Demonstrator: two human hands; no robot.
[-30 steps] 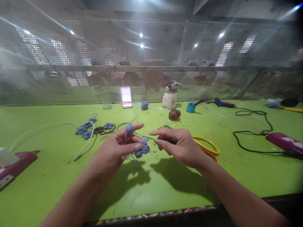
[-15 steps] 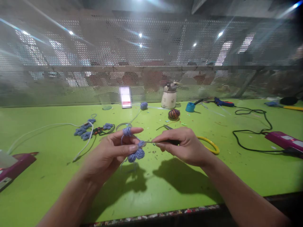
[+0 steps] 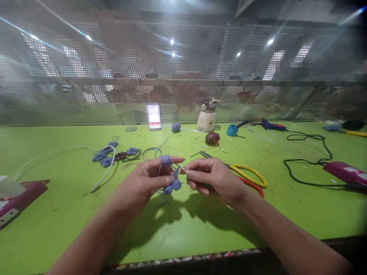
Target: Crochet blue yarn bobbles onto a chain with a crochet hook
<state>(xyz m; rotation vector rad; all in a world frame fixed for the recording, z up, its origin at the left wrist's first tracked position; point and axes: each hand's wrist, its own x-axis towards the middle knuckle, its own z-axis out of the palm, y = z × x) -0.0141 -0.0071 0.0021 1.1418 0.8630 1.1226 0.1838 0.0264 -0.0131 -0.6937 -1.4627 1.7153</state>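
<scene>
Between thumb and fingers, my left hand pinches a small blue-purple crochet flower. Yarn of the same colour is wrapped round its raised index finger. My right hand is closed on a thin metal crochet hook, whose tip reaches the yarn above the flower. Most of the hook's handle is hidden in the palm. A strand runs back across the table to a blue-purple yarn ball. Just beyond my right hand lie scissors with yellow and red handles.
Finished blue flowers and a white cable lie on the left. Behind are a phone, a cream jug, a multicoloured yarn ball and a teal pot. Power strips sit at both sides.
The hook has tilted and its tip has moved up to the yarn by my left index finger. My right hand has shifted slightly left, uncovering more of the scissors' handles.
</scene>
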